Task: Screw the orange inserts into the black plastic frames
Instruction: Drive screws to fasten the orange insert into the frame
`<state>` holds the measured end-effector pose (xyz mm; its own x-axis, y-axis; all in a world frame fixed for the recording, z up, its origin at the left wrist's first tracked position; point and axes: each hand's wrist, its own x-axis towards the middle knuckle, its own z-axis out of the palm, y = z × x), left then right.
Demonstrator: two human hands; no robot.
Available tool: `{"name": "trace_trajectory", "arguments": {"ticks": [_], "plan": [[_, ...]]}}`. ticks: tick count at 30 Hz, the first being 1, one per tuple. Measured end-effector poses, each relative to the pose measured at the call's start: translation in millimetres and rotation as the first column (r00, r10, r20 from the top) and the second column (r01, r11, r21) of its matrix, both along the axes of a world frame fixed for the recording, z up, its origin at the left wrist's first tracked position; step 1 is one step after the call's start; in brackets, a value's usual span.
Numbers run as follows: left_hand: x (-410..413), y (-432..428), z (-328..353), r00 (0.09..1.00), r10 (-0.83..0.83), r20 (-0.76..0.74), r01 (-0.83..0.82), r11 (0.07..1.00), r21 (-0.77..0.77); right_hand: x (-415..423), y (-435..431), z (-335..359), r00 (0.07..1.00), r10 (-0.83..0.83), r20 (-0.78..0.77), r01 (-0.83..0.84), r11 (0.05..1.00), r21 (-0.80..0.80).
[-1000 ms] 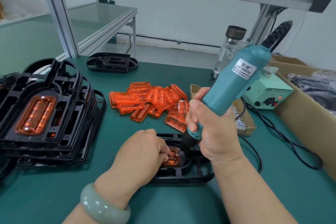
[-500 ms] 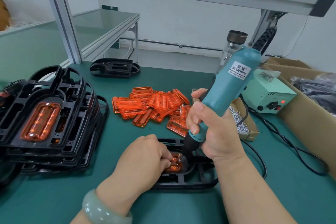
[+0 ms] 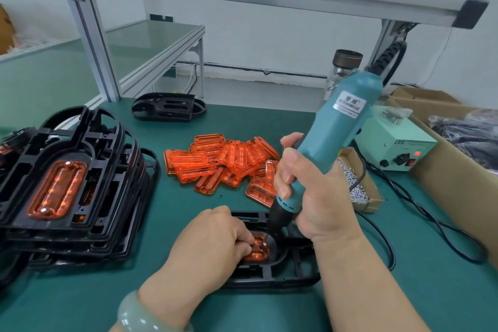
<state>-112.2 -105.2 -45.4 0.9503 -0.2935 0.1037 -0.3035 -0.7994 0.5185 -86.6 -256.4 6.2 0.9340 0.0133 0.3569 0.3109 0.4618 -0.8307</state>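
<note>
**Orange insert seated, driver on it**

Orange shows between both hands on my feed: the translucent orange plastic insert (image 3: 260,250) sits in the recess of the flat black plastic frame (image 3: 283,279), which lies on the green bench mat (image 3: 404,291). I see the left hand (image 3: 213,242) with its fingers curled down onto the insert's left end, holding it in place. The right hand (image 3: 315,197) is wrapped round the teal electric screwdriver (image 3: 339,137), tilted, its black nose at the insert's right end. Loose orange inserts (image 3: 215,162) are heaped behind; finished black frames (image 3: 80,183) are stacked at left.
</note>
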Motion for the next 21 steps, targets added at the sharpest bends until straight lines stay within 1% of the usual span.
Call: {"name": "trace_trajectory", "arguments": {"ticks": [3, 6, 10, 13, 18, 21], "plan": [[-0.2, -0.3, 0.3, 1.0, 0.003, -0.004, -0.003, 1.0, -0.002, 2.5, -5.0, 6.3, 1.0, -0.011, -0.005, 0.011, 0.996, 0.088], [-0.7, 0.0, 0.5, 1.0, 0.003, -0.012, -0.003, 1.0, -0.001, 4.2, -11.8, 5.2, 0.996, -0.069, -0.061, 0.08, 0.977, 0.198], [-1.6, -0.3, 2.2, 1.0, -0.008, -0.011, 0.009, 1.0, 0.029, 3.9, -23.7, -5.6, 0.978, -0.112, -0.175, 0.171, 0.912, 0.372], [-2.8, -0.2, 3.6, 1.0, -0.015, 0.02, 0.013, 0.997, 0.071, 3.1, -36.5, -13.9, 0.973, -0.123, -0.195, 0.203, 0.854, 0.479], [-3.1, 3.0, 10.9, 0.997, 0.001, 0.073, -0.01, 0.992, 0.123, 3.2, -54.8, -25.6, 0.972, -0.122, -0.202, 0.216, 0.805, 0.553], [1.6, 1.9, 22.4, 0.995, 0.027, 0.1, -0.036, 0.995, 0.091, 5.4, -59.0, -26.8, 0.972, -0.11, -0.206, 0.21, 0.795, 0.568]]}}
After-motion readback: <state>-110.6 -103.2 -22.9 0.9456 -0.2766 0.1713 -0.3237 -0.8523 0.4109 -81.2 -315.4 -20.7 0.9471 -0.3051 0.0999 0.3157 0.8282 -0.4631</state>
